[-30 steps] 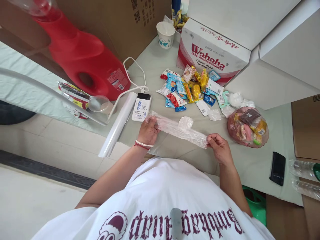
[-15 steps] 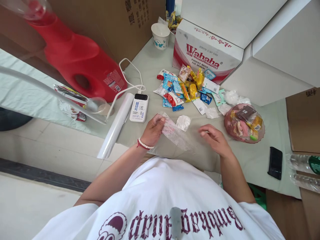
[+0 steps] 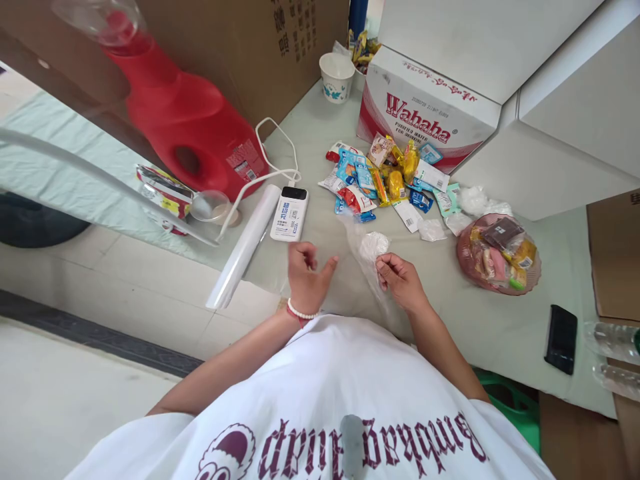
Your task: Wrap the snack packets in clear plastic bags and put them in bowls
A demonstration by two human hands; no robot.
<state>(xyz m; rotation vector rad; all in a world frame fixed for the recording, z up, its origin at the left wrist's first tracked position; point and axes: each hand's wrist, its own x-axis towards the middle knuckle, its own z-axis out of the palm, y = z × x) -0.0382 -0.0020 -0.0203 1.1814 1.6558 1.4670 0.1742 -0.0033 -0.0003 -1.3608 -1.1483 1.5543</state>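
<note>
My right hand [image 3: 404, 283] pinches the edge of a thin clear plastic bag [image 3: 367, 267], which hangs limp over the cloth toward my shirt. Just beyond those fingertips is a crumpled white plastic wad [image 3: 374, 245]; whether they touch it too I cannot tell. To the left, my left hand [image 3: 309, 280] hovers with nothing in it, thumb and curled fingers apart and slightly blurred. A white power bank [image 3: 289, 215] with a cable lies beyond it. Farther back sits a pile of wrapped snacks [image 3: 380, 177]. On the right, a pink bowl [image 3: 465, 267] holds more packaged snacks.
A Wahaha carton [image 3: 420, 120] and a paper cup [image 3: 336, 79] stand at the back. A large red jug [image 3: 200, 133] and a clear plastic roll [image 3: 245, 247] are on the left. A black phone [image 3: 561, 339] lies near the right edge.
The plastic bag has passed from my left hand to my right. My right hand has moved left beside the white wad, and my left hand has let go and drawn back.
</note>
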